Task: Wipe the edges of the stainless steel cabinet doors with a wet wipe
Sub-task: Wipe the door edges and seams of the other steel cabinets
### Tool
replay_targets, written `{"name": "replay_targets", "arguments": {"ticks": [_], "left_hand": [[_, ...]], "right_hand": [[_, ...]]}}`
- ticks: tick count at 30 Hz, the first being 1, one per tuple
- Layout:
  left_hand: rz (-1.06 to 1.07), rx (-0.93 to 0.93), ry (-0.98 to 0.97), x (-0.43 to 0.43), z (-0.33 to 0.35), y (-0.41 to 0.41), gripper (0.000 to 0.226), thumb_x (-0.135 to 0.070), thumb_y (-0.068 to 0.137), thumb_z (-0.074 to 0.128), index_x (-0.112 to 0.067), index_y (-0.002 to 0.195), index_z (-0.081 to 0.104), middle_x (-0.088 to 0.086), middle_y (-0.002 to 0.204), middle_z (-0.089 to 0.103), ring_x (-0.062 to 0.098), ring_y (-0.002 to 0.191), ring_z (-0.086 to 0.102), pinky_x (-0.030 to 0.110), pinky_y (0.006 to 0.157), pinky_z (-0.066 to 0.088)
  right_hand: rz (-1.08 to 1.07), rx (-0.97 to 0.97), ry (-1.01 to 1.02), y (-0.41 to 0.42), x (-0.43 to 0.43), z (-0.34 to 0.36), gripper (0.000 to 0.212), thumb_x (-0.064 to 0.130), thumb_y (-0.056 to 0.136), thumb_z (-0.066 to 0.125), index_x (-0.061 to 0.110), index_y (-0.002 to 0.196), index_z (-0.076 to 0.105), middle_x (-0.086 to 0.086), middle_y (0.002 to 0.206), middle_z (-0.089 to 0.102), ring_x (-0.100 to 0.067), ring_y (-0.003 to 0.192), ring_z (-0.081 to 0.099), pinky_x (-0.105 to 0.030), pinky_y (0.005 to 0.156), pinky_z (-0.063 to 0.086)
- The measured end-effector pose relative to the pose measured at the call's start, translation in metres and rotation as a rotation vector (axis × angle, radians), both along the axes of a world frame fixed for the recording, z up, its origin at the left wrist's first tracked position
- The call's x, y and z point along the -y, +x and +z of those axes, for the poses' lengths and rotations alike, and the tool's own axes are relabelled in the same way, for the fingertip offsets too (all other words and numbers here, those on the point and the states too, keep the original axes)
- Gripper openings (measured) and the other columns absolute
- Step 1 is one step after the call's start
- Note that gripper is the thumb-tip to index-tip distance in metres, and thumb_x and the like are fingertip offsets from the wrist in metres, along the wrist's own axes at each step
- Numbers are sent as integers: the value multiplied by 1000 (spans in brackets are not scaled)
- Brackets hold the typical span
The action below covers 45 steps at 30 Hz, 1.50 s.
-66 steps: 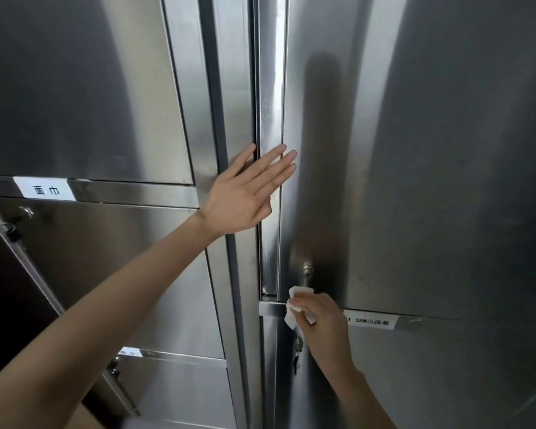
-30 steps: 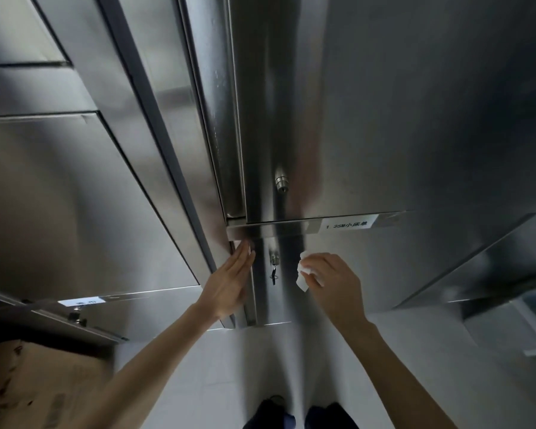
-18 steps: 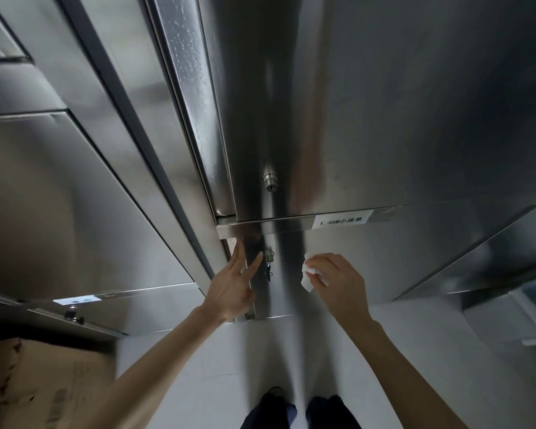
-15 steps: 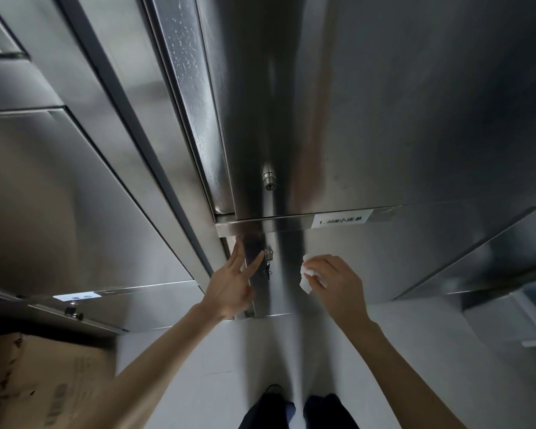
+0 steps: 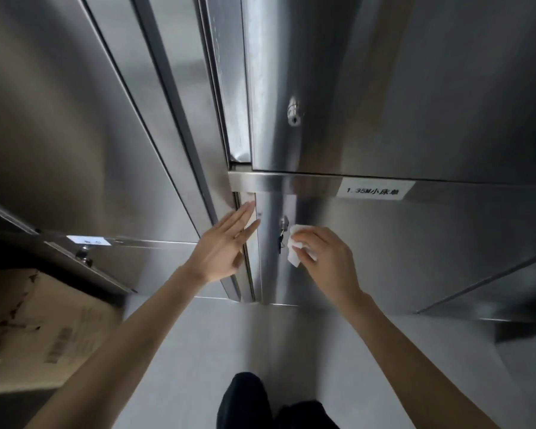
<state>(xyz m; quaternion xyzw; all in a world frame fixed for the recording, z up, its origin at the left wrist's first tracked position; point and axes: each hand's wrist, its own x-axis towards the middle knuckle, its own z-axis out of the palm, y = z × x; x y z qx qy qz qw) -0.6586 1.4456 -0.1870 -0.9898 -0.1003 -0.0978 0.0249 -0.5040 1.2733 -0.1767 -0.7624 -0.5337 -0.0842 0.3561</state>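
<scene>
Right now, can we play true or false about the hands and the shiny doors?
1. The right hand holds a white wipe. True.
2. The left hand is squeezed into a fist. False: its fingers are straight and reach to the edge of the lower door.
3. A small lock sits just left of the wipe. True.
4. The white label is stuck below the wipe. False: it is above the wipe, on the strip between the upper and lower doors.
</scene>
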Motion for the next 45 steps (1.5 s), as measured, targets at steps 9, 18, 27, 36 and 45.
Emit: {"name": "replay_targets", "arguments": {"ticks": [9, 18, 27, 36, 45], "left_hand": [[-32, 94, 454, -40, -88, -19, 58, -20, 80, 50, -2, 135, 54, 12, 150, 41, 27, 143, 30, 43, 117, 23], [-54, 580, 645, -73, -152, 20, 54, -23, 92, 53, -4, 142, 44, 11, 152, 34, 23, 145, 27, 39, 121, 19], [96, 822, 695, -80, -177, 51, 83, -38, 88, 56, 0, 150, 14, 15, 156, 15, 25, 149, 8, 42, 122, 8], [139, 912, 708, -91, -159, 48, 78, -44, 91, 48, -1, 150, 20, 15, 158, 17, 24, 150, 10, 42, 122, 10], [63, 877, 751, -101, -156, 41, 73, -48, 96, 37, -3, 151, 21, 15, 158, 20, 25, 148, 16, 47, 120, 16]], "right_hand": [[170, 97, 337, 4, -45, -89, 22, -2, 79, 72, 5, 100, 72, -6, 107, 68, -18, 97, 63, -22, 92, 49], [260, 510, 776, 28, -92, -123, 15, -1, 88, 63, -4, 100, 71, -13, 100, 70, -22, 92, 65, -29, 89, 51], [280, 677, 824, 31, -95, -132, 13, -1, 85, 68, -1, 97, 72, -11, 99, 71, -26, 89, 67, -39, 80, 55], [150, 792, 659, -5, -112, -73, 11, -5, 77, 68, -2, 88, 66, -15, 85, 68, -31, 76, 65, -33, 62, 52], [-45, 1044, 169, -7, -125, -90, 21, 6, 93, 48, 7, 105, 65, -4, 120, 62, -22, 108, 59, -33, 72, 54]]}}
